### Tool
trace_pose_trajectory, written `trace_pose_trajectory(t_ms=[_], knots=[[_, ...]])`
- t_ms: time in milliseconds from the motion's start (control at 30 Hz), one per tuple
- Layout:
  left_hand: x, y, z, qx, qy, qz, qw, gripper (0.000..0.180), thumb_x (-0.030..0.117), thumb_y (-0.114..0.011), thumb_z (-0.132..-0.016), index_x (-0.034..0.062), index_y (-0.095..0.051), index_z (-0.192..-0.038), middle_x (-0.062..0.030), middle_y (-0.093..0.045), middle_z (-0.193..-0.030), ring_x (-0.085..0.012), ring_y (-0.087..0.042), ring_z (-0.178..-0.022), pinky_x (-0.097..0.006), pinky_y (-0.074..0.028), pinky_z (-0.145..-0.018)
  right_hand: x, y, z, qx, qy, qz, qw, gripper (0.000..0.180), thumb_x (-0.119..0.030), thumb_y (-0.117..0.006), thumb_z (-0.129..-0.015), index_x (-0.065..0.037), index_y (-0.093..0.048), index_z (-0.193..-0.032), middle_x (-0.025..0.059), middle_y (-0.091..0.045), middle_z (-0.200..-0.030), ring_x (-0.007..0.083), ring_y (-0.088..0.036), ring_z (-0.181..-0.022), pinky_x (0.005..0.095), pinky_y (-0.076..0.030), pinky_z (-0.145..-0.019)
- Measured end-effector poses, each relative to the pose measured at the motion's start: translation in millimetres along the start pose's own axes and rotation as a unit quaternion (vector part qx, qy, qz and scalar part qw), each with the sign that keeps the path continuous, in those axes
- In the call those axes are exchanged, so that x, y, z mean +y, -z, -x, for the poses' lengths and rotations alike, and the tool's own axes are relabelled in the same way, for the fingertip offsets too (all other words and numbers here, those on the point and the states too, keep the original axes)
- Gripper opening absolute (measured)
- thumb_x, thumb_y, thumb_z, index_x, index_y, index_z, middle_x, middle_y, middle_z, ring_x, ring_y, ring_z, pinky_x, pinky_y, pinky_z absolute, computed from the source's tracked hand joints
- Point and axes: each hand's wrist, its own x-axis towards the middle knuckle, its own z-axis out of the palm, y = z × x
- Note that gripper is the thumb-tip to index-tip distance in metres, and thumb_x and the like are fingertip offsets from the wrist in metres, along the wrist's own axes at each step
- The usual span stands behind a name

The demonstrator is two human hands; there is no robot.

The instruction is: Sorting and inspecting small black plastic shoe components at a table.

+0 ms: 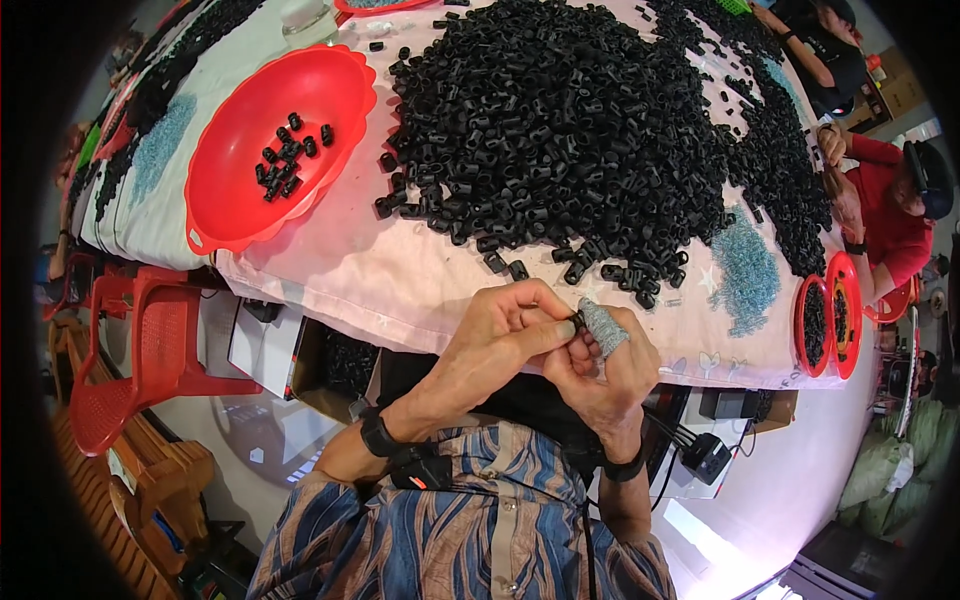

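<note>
Over the near edge of the table, my left hand (500, 335) and my right hand (612, 375) meet with fingertips pinched together. Between them is a small black plastic cord lock (578, 322), mostly hidden by the fingers. Grey wrapping (602, 327) covers one finger of my right hand. Just beyond my hands rises a big heap of black cord lock parts (560, 130), with loose ones scattered along its near side. A red scalloped bowl (225, 165) to the left holds several black cord locks (288, 160).
Right of the heap lies a pile of tiny pale blue-grey pieces (745, 270). Two red dishes (845, 315) stand at the table's right edge. A person in a red shirt (890, 220) works there, another person (825, 50) beyond. A red plastic chair (150, 350) stands at left.
</note>
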Motion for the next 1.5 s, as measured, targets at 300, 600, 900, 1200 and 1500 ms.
trace_pose_trajectory(t_ms=[300, 600, 900, 1200, 1500], knots=[[10, -8, 7, 0.021, 0.026, 0.043, 0.999, 0.010, 0.001, -0.056, -0.094, -0.0046, -0.059, -0.102, -0.0137, -0.069, -0.093, -0.0166, -0.069, -0.086, -0.028, -0.059, -0.078, -5, 21, -3, -0.054, -0.174, -0.169, 0.969, 0.025, 0.001, -0.071, -0.078, 0.006, -0.066, -0.102, 0.0102, -0.066, -0.088, 0.0155, -0.063, -0.072, 0.0261, -0.050, -0.063], [8, -11, 5, 0.037, -0.003, 0.003, 0.999, 0.011, -0.001, -0.056, -0.094, -0.0084, -0.057, -0.103, -0.0158, -0.068, -0.095, -0.0176, -0.069, -0.087, -0.027, -0.059, -0.079, -9, 10, 6, 0.035, -0.350, -0.280, 0.893, 0.010, 0.006, -0.066, -0.084, 0.005, -0.068, -0.094, 0.0039, -0.067, -0.087, 0.0067, -0.059, -0.075, 0.0198, -0.047, -0.062], [5, -13, 6, 0.034, -0.004, -0.013, 0.999, 0.011, -0.004, -0.058, -0.092, -0.0079, -0.059, -0.102, -0.0144, -0.067, -0.093, -0.0172, -0.069, -0.085, -0.027, -0.060, -0.077, -9, 18, 3, 0.034, -0.310, -0.300, 0.901, 0.010, 0.005, -0.069, -0.082, 0.006, -0.065, -0.091, 0.0043, -0.066, -0.087, 0.0058, -0.058, -0.074, 0.0191, -0.046, -0.062], [14, -15, -2, 0.017, -0.012, -0.060, 0.998, 0.010, -0.004, -0.058, -0.092, -0.0072, -0.059, -0.101, -0.0153, -0.068, -0.087, -0.0184, -0.069, -0.075, -0.028, -0.060, -0.066, -4, 12, -3, 0.088, -0.168, -0.177, 0.966, 0.010, 0.003, -0.070, -0.078, 0.003, -0.066, -0.087, 0.0074, -0.063, -0.076, 0.0143, -0.059, -0.062, 0.0252, -0.043, -0.056], [8, -22, 3, 0.073, -0.028, -0.078, 0.994, 0.008, -0.004, -0.056, -0.093, -0.0064, -0.058, -0.100, -0.0122, -0.067, -0.086, -0.0157, -0.068, -0.072, -0.027, -0.059, -0.065, -10, 6, -2, 0.096, -0.102, -0.092, 0.986, 0.011, 0.005, -0.068, -0.077, 0.003, -0.063, -0.086, 0.0115, -0.064, -0.081, 0.0256, -0.062, -0.066, 0.0327, -0.047, -0.059]])
